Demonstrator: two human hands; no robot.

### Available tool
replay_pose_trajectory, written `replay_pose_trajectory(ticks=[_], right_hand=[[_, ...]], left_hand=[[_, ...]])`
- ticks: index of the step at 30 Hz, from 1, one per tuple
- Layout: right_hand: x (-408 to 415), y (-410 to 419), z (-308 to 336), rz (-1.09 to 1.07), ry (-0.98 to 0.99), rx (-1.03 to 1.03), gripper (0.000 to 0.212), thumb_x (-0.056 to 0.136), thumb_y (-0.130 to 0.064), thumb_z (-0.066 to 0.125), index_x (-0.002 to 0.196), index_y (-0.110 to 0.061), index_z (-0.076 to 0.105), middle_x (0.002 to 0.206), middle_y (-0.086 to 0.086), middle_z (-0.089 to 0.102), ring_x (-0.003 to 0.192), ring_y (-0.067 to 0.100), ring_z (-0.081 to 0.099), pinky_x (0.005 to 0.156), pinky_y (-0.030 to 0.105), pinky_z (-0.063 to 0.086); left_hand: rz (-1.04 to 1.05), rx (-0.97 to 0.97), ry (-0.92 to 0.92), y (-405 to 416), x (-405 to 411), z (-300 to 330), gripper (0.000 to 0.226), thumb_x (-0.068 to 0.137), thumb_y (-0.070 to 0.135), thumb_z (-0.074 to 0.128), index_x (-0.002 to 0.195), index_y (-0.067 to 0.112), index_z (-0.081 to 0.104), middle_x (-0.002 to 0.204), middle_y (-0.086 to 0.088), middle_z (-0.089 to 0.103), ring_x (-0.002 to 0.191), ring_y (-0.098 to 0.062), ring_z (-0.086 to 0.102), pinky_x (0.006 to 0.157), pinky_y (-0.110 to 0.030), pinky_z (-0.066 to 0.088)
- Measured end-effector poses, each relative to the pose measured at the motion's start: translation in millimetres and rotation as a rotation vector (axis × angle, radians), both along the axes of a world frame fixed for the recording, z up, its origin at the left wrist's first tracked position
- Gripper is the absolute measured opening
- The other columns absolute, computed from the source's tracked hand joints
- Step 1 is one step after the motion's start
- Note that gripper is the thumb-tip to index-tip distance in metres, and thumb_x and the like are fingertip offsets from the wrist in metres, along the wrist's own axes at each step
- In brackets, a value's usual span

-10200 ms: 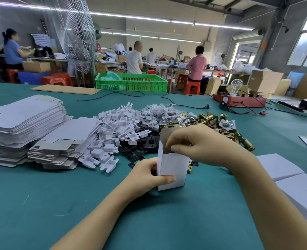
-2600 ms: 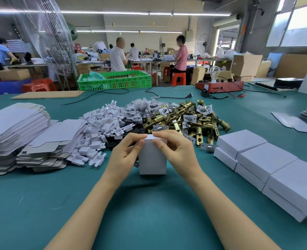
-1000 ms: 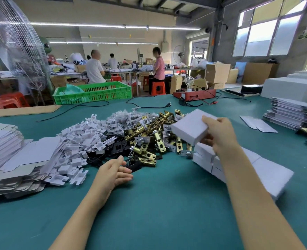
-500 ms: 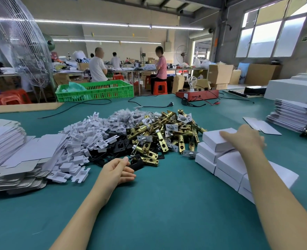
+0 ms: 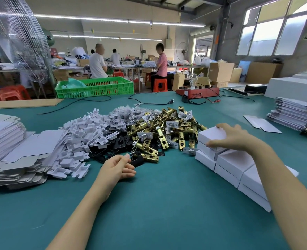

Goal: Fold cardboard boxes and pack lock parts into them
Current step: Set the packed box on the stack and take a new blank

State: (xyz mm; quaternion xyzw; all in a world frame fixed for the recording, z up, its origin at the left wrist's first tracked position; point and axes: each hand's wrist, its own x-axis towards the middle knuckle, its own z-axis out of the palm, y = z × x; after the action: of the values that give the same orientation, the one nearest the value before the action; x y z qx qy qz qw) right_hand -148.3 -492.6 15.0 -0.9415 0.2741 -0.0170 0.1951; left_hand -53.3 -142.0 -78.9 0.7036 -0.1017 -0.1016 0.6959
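**A:** Which step is this?

**B:** I'd judge it the end of one round. The right hand (image 5: 233, 137) lies over a closed white box (image 5: 211, 135) on top of the stack of finished boxes (image 5: 239, 165) at the right of the green table (image 5: 149, 204); its thumb is against the box's near side and its fingers reach over the far edge, so it is settling the box squarely on the one beneath.

**A:** And the left?

**B:** The left hand (image 5: 117, 168) rests on the table near the middle, fingers loosely curled, fingertips touching a black plate (image 5: 137, 159) at the near edge of the parts heap. I cannot tell whether it pinches the plate or only touches it.

**A:** What would the next move call for?

**B:** Probably a fresh flat blank from the cardboard pile (image 5: 19, 156) at the far left, folded up, then filled: a brass latch (image 5: 150, 153), a black plate, a white plastic piece (image 5: 80, 170), perhaps a small bag (image 5: 125, 116) from farther back. The latches lie tangled, so lifting one cleanly needs care.
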Motion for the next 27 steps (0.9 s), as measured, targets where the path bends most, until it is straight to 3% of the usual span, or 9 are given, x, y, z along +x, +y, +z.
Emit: replay_pose_trajectory(ticks=[8,11,14,16,18,22,24,27], right_hand=[[-2,-6,-1,0.019,0.058,-0.007,0.092,0.064,-0.074,0.068,0.140,-0.046,0.024,0.138,0.010,0.031,0.130,0.037,0.031,0.103,0.051,0.031],[-3,-4,2,0.027,0.101,-0.016,0.106,0.052,-0.087,0.057,0.143,-0.046,0.020,0.143,0.011,0.029,0.133,0.037,0.030,0.106,0.050,0.029],[-6,1,10,0.027,0.111,-0.011,0.119,0.043,-0.094,0.042,0.146,-0.039,0.022,0.148,0.012,0.028,0.136,0.035,0.030,0.110,0.050,0.028],[-3,5,15,-0.007,0.034,-0.062,0.117,0.049,-0.093,0.040,0.145,-0.027,0.029,0.148,0.013,0.033,0.137,0.036,0.029,0.111,0.051,0.029],[2,13,20,-0.050,-0.146,-0.151,0.100,0.066,-0.086,0.046,0.139,-0.017,0.041,0.141,0.016,0.043,0.133,0.036,0.034,0.107,0.050,0.034],[18,48,34,0.007,-0.712,-0.131,0.035,0.091,-0.037,0.059,0.106,-0.006,0.066,0.105,0.011,0.067,0.103,0.028,0.060,0.086,0.033,0.043],[26,73,34,0.102,-0.790,-0.088,0.022,0.092,-0.023,0.058,0.090,-0.005,0.069,0.085,0.007,0.070,0.084,0.025,0.065,0.078,0.033,0.049],[43,110,17,0.265,-0.663,-0.030,0.019,0.092,-0.018,0.056,0.085,-0.006,0.068,0.077,0.006,0.068,0.075,0.025,0.067,0.072,0.041,0.055]], left_hand=[[-0.004,-0.005,-0.001,1,1,-1,0.028,0.099,0.028,0.056,0.091,0.003,0.066,0.070,-0.009,0.071,0.064,-0.022,0.071,0.059,-0.024,0.057],[-0.007,-0.001,-0.002,1,1,-2,0.028,0.099,0.029,0.056,0.091,0.004,0.066,0.071,-0.009,0.072,0.065,-0.022,0.071,0.060,-0.024,0.057],[-0.010,0.000,-0.004,1,1,-3,0.029,0.099,0.030,0.056,0.091,0.004,0.066,0.072,-0.009,0.072,0.066,-0.023,0.071,0.061,-0.025,0.056],[-0.010,-0.002,-0.004,1,1,-2,0.029,0.098,0.030,0.057,0.091,0.004,0.066,0.072,-0.010,0.072,0.067,-0.024,0.072,0.061,-0.025,0.057],[-0.009,0.003,-0.003,0,1,-2,0.030,0.098,0.031,0.057,0.091,0.004,0.066,0.073,-0.009,0.072,0.068,-0.024,0.072,0.061,-0.025,0.057],[0.009,0.001,-0.006,0,1,-3,0.028,0.099,0.029,0.057,0.090,0.004,0.067,0.072,-0.009,0.072,0.067,-0.024,0.072,0.060,-0.025,0.057],[0.027,-0.012,-0.002,0,1,-3,0.028,0.099,0.028,0.057,0.088,0.004,0.067,0.072,-0.009,0.072,0.066,-0.024,0.072,0.060,-0.026,0.057],[0.041,-0.024,0.013,0,2,-2,0.027,0.100,0.025,0.056,0.088,0.004,0.067,0.072,-0.009,0.073,0.067,-0.024,0.072,0.061,-0.027,0.057]])
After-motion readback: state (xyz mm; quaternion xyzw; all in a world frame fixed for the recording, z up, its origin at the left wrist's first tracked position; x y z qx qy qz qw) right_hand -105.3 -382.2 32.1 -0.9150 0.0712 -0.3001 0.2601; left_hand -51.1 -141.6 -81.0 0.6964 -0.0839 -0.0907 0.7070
